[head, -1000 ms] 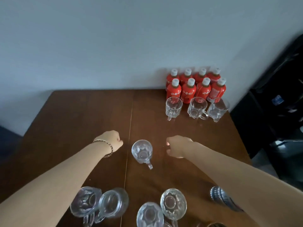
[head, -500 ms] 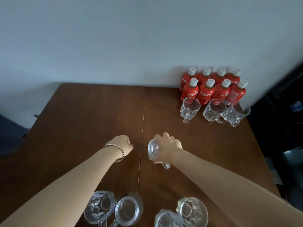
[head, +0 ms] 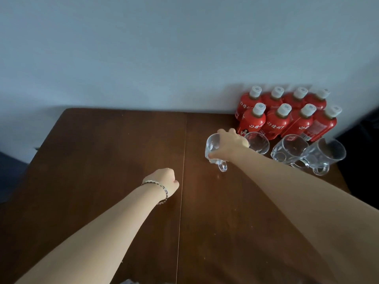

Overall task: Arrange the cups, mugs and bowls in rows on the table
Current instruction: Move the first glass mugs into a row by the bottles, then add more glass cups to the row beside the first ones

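Note:
My right hand [head: 230, 145] grips a clear glass mug [head: 213, 149] from above, its handle pointing toward me, at the left end of a row of three glass mugs: one [head: 258, 142] right beside it, another [head: 288, 149] and the last [head: 324, 155] at the right. Whether the held mug touches the brown wooden table [head: 102, 160] I cannot tell. My left hand [head: 164, 180], with a bracelet on the wrist, is curled into a fist over the table's middle seam and holds nothing.
Several red bottles with white caps [head: 276, 121] stand in two rows against the wall behind the mugs. The table's right edge runs close behind the rightmost mug, with dark furniture [head: 367, 128] beyond it. A pale wall rises behind the table.
My right hand took hold of the lone mug mid-table and carried it forward and right to the row's left end. The view tilted up; the near mugs left the frame.

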Demonstrator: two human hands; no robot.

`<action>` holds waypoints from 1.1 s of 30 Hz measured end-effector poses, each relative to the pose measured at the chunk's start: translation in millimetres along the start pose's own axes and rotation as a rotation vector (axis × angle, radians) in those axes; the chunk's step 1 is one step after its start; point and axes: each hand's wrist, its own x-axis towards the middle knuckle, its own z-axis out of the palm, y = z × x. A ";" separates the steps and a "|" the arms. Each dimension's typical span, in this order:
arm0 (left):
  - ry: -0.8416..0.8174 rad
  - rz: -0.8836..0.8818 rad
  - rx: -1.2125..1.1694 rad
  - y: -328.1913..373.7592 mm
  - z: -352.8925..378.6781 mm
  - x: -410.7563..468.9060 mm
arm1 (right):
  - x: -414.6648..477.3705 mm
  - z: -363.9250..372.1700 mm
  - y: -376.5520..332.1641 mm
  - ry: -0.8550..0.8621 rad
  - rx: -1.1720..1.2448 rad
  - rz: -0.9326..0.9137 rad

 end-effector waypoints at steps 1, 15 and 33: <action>0.000 0.006 0.007 0.1 -0.4 1.6 | 3.3 2.5 0.8 0.009 0.015 0.008; 0.008 0.083 0.065 3.3 -9.9 -65.5 | -79.3 -7.3 19.8 -0.026 0.052 -0.077; 0.006 0.809 0.329 253.6 63.4 -249.3 | -292.6 -31.4 283.4 -0.220 0.073 0.149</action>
